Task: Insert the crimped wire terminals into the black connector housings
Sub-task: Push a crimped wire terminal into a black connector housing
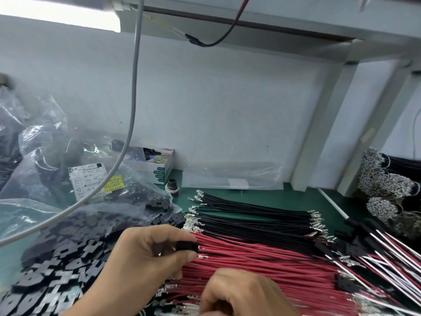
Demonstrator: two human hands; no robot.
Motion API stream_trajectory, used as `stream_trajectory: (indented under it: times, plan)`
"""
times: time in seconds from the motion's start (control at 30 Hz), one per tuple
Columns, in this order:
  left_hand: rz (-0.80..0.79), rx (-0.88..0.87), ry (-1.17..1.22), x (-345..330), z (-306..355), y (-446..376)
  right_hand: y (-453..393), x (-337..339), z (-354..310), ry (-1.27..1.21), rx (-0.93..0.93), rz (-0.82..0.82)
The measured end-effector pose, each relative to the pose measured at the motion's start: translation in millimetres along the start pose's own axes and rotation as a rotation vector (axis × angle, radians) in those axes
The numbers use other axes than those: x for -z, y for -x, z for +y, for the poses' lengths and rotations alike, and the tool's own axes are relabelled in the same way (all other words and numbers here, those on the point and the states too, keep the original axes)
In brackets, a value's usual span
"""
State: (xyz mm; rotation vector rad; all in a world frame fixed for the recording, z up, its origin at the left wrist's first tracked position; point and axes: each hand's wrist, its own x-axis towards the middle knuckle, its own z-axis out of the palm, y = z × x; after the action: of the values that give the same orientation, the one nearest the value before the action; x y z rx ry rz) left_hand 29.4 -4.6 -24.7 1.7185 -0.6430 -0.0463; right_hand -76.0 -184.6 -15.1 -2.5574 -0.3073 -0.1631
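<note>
My left hand (pixel 145 254) pinches a small black connector housing (pixel 186 246) between thumb and forefinger, with a red wire entering its right side. My right hand (pixel 241 295) sits lower, fingers curled down onto the red wires (pixel 273 267) near their crimped ends; whether it grips a wire is hidden. Black wires (pixel 250 215) with silver terminals (pixel 191 222) lie just behind the red ones. A heap of loose black housings (pixel 61 258) spreads out to the left on a plastic bag.
Labelled plastic bags (pixel 91 179) of parts fill the left. A small open carton (pixel 157 163) stands at the back. Finished red-and-white leads with housings (pixel 376 252) lie at right, beside bundles of black wires (pixel 387 179). A grey cable (pixel 134 87) hangs down in front.
</note>
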Motion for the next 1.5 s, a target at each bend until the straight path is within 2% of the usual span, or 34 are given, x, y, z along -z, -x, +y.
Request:
stream_trajectory:
  times: [0.07,0.17,0.3,0.37,0.7,0.93,1.03,1.33,1.5]
  plan:
    - [-0.001,0.003,-0.001,0,-1,0,-1,6,-5,-0.014,-0.057,0.02]
    - [-0.004,0.019,0.004,2,-4,0,-3,6,-2,0.02,-0.021,0.188]
    - [-0.017,0.07,0.107,3,-6,-1,-1,15,5,0.266,0.068,0.522]
    - [-0.023,0.093,0.158,2,-4,0,0,16,7,0.324,0.08,0.58]
    - [-0.019,0.116,0.237,1,0,0,-2,8,11,0.326,0.097,0.606]
    - [-0.068,0.11,0.251,2,3,0,-3,6,15,0.379,0.196,0.597]
    - [-0.091,0.115,0.245,1,2,0,-4,6,17,0.403,0.184,0.598]
    - [-0.098,0.015,0.091,-1,-5,1,-8,-9,16,0.176,0.127,0.591]
    - [-0.08,0.059,0.109,0,-8,1,-7,-4,19,0.146,0.126,0.604]
